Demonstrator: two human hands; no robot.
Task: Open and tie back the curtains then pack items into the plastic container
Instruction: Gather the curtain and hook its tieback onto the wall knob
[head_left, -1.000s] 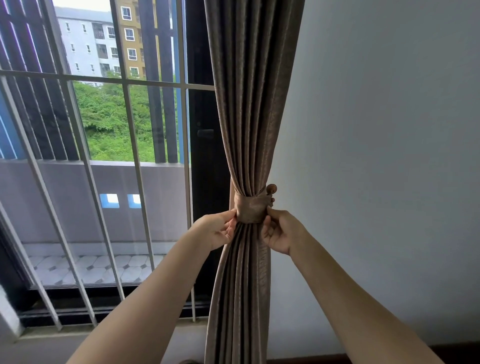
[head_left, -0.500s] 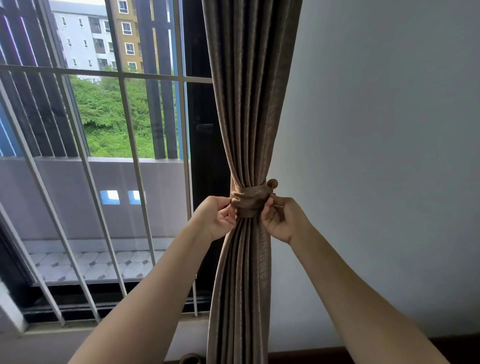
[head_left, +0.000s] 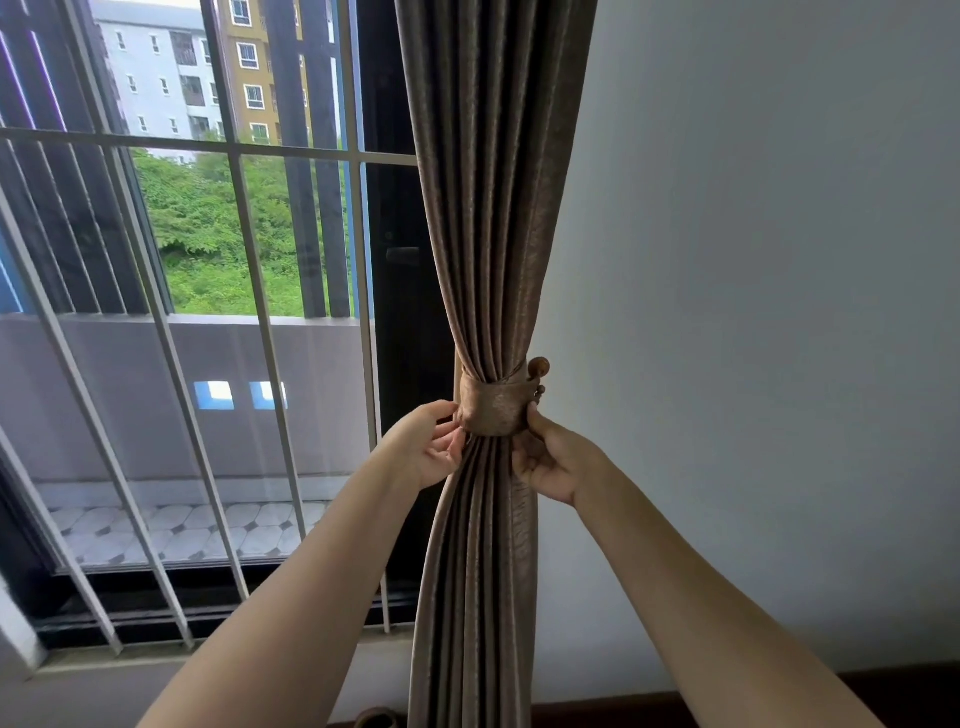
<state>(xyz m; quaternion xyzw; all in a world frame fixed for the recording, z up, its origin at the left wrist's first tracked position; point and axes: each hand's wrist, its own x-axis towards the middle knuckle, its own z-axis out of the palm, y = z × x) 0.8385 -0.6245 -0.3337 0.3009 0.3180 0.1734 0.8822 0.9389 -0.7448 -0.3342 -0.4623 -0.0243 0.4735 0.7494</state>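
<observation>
Both hands are raised to a gathered curtain, one on each side of its narrow waist. At the left, the left hand (head_left: 426, 449) has its fingers curled, with thumb and fingertips pinching the lower left edge of a matching brown fabric tieback band (head_left: 491, 408). At the right, the right hand (head_left: 550, 457) grips the curtain's right edge just below the band, fingers curled round the fold and the thumb lying up against the band's right side. Bare forearms reach up from the bottom of the view.

This brown pleated fabric curtain (head_left: 493, 208) hangs in the middle of the view, drawn aside and cinched by the band into an hourglass shape, spreading wider above and below. A small round brown wooden knob (head_left: 539, 368) shows at the band's upper right, against the plain pale grey wall (head_left: 753, 312) that fills the right half.

To the left of the curtain is a tall window behind pale metal bars (head_left: 249, 312), with a dark frame (head_left: 400, 312) just beside the fabric. Through the glass are a grey balcony wall (head_left: 156, 395), a floor of pale patterned tiles (head_left: 182, 535), green trees (head_left: 208, 234) and, further off, white and yellow apartment blocks (head_left: 156, 78). A dark skirting board (head_left: 883, 691) runs along the foot of the wall at lower right.
</observation>
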